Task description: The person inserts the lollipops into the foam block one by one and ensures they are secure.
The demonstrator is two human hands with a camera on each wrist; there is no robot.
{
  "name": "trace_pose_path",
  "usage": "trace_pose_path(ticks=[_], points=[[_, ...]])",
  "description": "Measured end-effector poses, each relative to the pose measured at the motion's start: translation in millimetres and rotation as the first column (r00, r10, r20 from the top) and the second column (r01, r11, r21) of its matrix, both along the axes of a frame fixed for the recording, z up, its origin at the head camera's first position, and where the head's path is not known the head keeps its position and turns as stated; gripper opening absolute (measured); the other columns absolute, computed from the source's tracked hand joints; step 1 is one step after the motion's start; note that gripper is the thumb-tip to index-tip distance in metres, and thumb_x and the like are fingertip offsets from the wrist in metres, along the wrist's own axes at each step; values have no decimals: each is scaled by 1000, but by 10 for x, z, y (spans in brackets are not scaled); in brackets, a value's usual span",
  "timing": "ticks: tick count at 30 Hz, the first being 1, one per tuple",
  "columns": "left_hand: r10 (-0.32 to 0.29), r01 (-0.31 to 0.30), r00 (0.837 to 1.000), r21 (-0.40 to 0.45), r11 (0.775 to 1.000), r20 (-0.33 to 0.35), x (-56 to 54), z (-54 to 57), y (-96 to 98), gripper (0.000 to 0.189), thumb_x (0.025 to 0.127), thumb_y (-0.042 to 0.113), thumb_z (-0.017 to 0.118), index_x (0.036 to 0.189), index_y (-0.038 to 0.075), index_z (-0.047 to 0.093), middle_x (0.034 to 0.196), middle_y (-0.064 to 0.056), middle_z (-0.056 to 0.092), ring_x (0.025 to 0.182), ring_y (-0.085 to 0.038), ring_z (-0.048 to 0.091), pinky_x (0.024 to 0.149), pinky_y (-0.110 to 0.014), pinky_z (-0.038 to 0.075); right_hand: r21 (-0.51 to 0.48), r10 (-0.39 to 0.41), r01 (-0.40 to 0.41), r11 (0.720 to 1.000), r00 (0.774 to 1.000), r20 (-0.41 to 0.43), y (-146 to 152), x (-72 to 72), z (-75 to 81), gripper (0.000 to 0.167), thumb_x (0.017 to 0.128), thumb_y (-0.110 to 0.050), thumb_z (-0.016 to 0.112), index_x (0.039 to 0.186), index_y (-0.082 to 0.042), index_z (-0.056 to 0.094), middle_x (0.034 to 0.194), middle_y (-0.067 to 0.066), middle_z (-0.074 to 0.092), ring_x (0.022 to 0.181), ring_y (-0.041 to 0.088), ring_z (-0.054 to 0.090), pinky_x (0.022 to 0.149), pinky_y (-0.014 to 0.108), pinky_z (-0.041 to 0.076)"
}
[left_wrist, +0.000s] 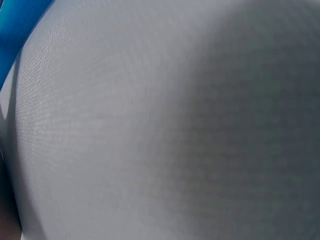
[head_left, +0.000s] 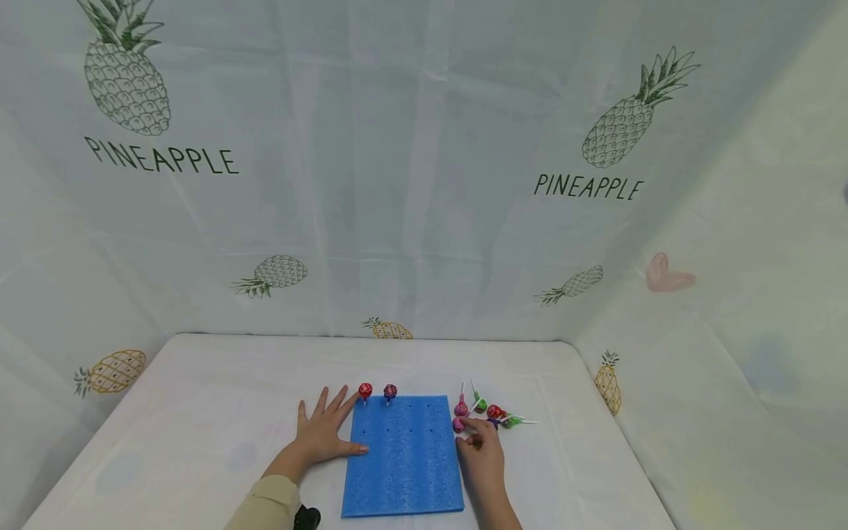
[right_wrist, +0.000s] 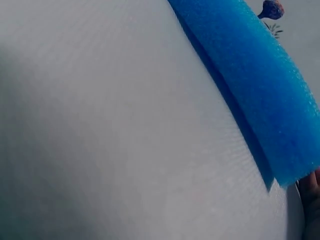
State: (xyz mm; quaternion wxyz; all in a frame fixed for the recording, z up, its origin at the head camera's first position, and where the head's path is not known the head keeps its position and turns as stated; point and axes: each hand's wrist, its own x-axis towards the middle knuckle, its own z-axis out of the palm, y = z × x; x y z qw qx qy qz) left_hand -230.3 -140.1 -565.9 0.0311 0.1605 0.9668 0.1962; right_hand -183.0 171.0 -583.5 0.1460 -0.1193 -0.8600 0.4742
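A blue foam board [head_left: 404,471] with small holes lies flat on the table. Two wrapped lollipops, a red one [head_left: 365,390] and a dark purple one [head_left: 390,391], stand upright along its far edge. My left hand [head_left: 322,434] rests with fingers spread at the board's left side, its thumb on the foam. Beside the right edge, my right hand [head_left: 482,453] has curled fingers at a pink lollipop [head_left: 458,425], index finger and thumb on either side of its head. In the right wrist view the board [right_wrist: 250,75] shows with one lollipop [right_wrist: 272,9] beyond it.
Several more lollipops lie loose right of the board, among them a pink one [head_left: 461,408], a green one [head_left: 480,405] and a red one [head_left: 494,412]. A white cloth covers the table [head_left: 252,383]. Pineapple-print curtains [head_left: 424,184] hang behind and at the sides.
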Motion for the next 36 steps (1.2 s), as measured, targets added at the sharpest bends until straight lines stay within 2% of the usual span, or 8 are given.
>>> trace_pose_path(ticks=[5,10,16,20,24,29,33,36], points=[[-8,8,1000,16,1000,-11,9,-5,-2,113,63,78,69,151,16,37,157,-15,27,143,-49,9,102,-76,-4,-19,6,-6,1000,1000,29,-16,4,17,36,78,4,72,111,-10,70,93,1,59,75,14,51,61,26,44],[-24,26,999,53,998,-38,0,-73,-19,113,63,80,67,150,15,37,156,-17,29,143,-49,9,102,-76,-7,-58,-5,10,998,996,90,-17,-7,26,32,82,-1,71,111,-12,69,90,1,61,75,16,50,60,28,42],[-9,11,999,27,1000,-51,-78,-249,-34,117,60,86,63,152,20,35,159,-12,25,145,-45,6,102,-74,-9,-64,14,-11,998,999,44,6,-34,19,26,81,1,72,104,-10,69,91,1,66,73,15,53,60,27,43],[0,3,997,35,999,-79,-105,-308,-43,117,58,86,64,151,19,37,158,-11,27,144,-45,8,102,-74,-8,-68,20,-18,998,999,37,1,-45,18,24,80,2,72,101,-10,69,89,0,65,72,14,53,59,25,43],[-2,5,997,48,999,-77,-86,-278,-37,117,58,85,65,151,19,38,158,-11,27,144,-46,7,102,-75,-9,-53,14,-12,999,999,43,-1,-39,20,24,80,2,72,101,-9,69,87,0,64,72,14,53,59,26,43],[-16,17,999,35,999,-30,-36,-137,-19,115,61,82,66,151,17,36,158,-14,25,144,-47,6,102,-75,-8,-78,7,-4,997,999,38,5,-33,29,22,79,3,72,99,-7,68,89,2,66,74,15,54,60,26,45],[-16,16,1000,28,999,1,0,-20,-5,113,63,79,69,152,16,36,158,-14,26,144,-48,8,102,-76,-4,-135,4,4,991,998,58,20,-38,40,21,80,2,70,98,-7,67,89,2,65,75,16,53,59,25,45],[-5,5,1000,-3,1000,15,9,16,0,112,64,79,68,153,19,35,159,-12,25,144,-47,8,102,-76,-2,-220,11,4,976,998,68,31,-35,59,19,82,-1,67,100,-5,66,88,4,63,72,16,53,55,25,45]])
